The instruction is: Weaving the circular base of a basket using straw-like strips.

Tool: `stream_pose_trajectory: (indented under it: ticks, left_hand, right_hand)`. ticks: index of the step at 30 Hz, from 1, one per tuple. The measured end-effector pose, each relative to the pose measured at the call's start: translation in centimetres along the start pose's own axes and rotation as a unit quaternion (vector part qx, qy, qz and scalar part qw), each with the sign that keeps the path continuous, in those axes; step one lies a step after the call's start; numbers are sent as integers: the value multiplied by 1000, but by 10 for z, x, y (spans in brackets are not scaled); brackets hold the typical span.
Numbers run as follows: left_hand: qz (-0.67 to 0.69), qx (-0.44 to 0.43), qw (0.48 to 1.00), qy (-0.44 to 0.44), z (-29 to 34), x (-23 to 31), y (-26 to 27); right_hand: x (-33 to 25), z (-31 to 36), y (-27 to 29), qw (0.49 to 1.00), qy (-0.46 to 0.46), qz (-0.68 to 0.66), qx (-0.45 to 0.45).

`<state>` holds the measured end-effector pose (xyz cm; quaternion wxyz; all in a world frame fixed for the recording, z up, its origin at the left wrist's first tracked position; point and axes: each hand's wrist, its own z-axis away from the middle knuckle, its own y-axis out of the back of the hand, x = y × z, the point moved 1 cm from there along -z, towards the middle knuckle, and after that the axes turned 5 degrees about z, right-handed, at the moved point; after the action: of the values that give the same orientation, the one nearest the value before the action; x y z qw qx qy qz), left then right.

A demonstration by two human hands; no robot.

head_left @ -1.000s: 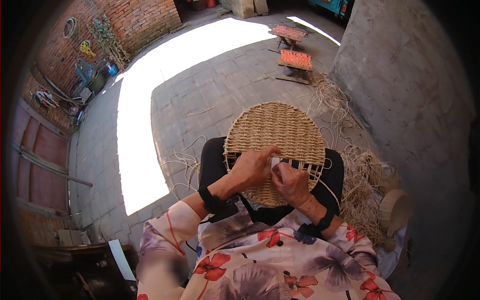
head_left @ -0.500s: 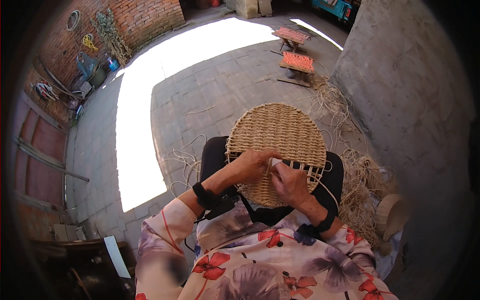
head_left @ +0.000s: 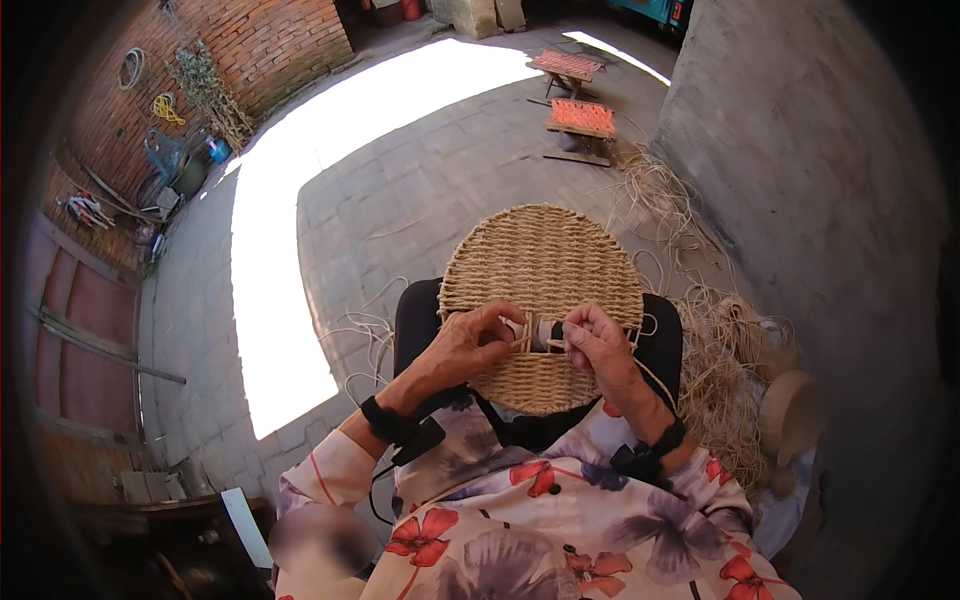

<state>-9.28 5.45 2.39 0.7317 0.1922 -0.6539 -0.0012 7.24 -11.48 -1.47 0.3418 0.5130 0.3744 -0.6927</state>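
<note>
A round mat (head_left: 540, 250) of woven straw-coloured cord lies across my lap. An open band crosses its lower half, with lengthwise cords spanning the gap between two woven parts. At the left of this band, the curled fingers and thumb of my left hand (head_left: 463, 345) close around one of these cords. My right hand (head_left: 607, 355) is closed at the right of the band, thumb and forefinger pinching a weaving cord (head_left: 655, 380) that trails off past my wrist. Part of the gap is hidden behind both hands.
A tangled heap of cord (head_left: 715, 370) lies on my right beside a pale rounded object (head_left: 787, 405). More loose cord (head_left: 655, 195) runs along the grey wall (head_left: 800, 200). Two stools with red woven tops (head_left: 580, 117) stand ahead. Loose strands (head_left: 365, 335) lie left of my lap.
My hands were close together at the middle of the gap; now they are apart, the left further left and the right further right. The view has shifted slightly.
</note>
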Motion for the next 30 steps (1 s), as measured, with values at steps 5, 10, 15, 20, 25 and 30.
stream_pose_trajectory:
  ticks: [5, 10, 15, 20, 25, 30]
  left_hand:
    - [4, 21, 1000, -7, -1, -2, -6]
    - [-33, 42, 998, -23, -1, -1, -11]
    - [-206, 52, 975, -65, -5, 6, -22]
    - [-169, 41, 981, -91, -8, -1, -20]
    - [-246, 93, 962, -76, -3, 11, -16]
    - [-314, 146, 932, -107, 10, 1, -19]
  right_hand:
    - [-9, -6, -11, 953, 34, 296, -50]
    - [-4, -7, -32, 845, 180, 503, -37]
    - [2, -5, -30, 871, 165, 463, -5]
    - [3, -7, -30, 857, 161, 489, -3]
    - [-4, -3, -31, 879, 160, 450, 7]
    - [-2, -3, -30, 892, 159, 422, 6]
